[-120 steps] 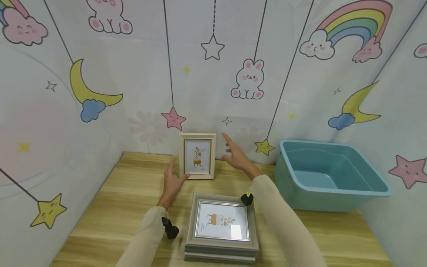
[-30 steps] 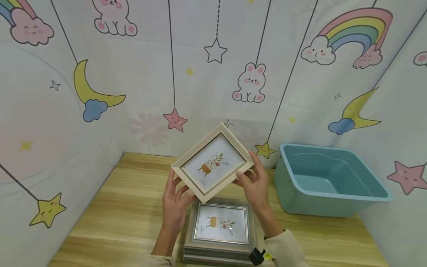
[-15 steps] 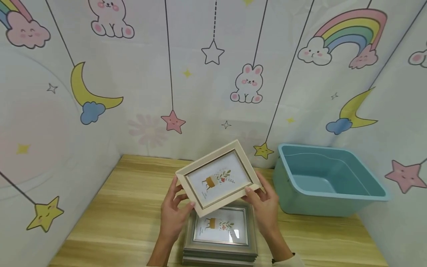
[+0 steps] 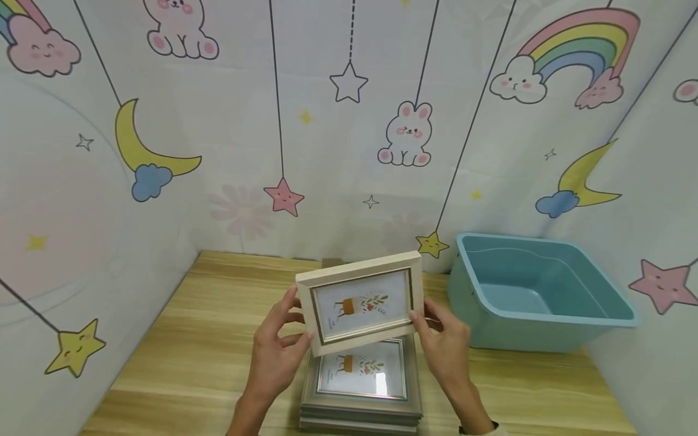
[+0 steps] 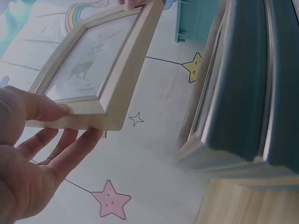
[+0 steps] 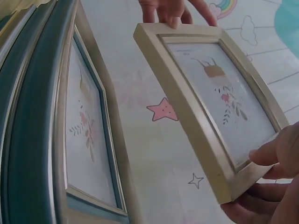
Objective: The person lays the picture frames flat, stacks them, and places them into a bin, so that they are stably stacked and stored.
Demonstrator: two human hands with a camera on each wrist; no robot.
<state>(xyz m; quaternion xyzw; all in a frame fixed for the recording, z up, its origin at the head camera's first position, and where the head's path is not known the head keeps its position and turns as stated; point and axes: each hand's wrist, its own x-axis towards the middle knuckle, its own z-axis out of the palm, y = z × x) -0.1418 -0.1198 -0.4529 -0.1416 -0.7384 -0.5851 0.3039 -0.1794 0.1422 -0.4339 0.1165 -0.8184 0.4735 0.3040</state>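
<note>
On the wood-grain table [image 4: 180, 339], a teal tub [image 4: 512, 330] stands at two o'clock from the stacked silver frames [image 4: 360, 404]. At twelve o'clock of those, the cream frame [image 4: 362, 306] tilts, gripped by the left hand [image 4: 277, 354] from eight o'clock and the right hand [image 4: 444, 346] from four.

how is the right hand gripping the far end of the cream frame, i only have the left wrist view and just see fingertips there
Observer: From the head and right wrist views, the right hand has its thumb on the front of the cream frame, near a corner, with fingers behind.
Operator: which way is the top one in the pile facing, i only get the sides
Observer: The top silver-grey frame lies face up, showing a plant picture.
Operator: anything standing off to the right
Observer: Yes, a blue-green tub stands on the table with its open top facing up.
</note>
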